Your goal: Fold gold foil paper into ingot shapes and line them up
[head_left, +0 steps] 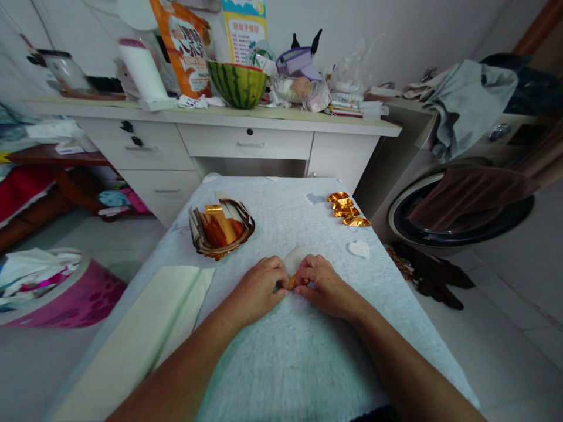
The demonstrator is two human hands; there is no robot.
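Observation:
Over the middle of the table my left hand (pixel 260 288) and my right hand (pixel 324 286) pinch a small piece of gold paper (pixel 292 283) between them, one at each side. The fingers cover most of it, so its exact shape is hidden. A pale paper flap (pixel 294 257) shows just beyond the fingertips. Several folded gold foil pieces (pixel 346 211) lie in a row near the table's right edge. To the far left of my hands sits a bundle of gold foil sheets (pixel 222 228) within a curved, dark-edged holder.
A light cloth covers the table (pixel 272 363). Long pale folded sheets (pixel 136 328) lie along its left side. A pink bin (pixel 88 293) stands on the floor at left. Behind is a white desk (pixel 246 138) with a cut watermelon (pixel 240 85); a washing machine (pixel 457 217) stands at right.

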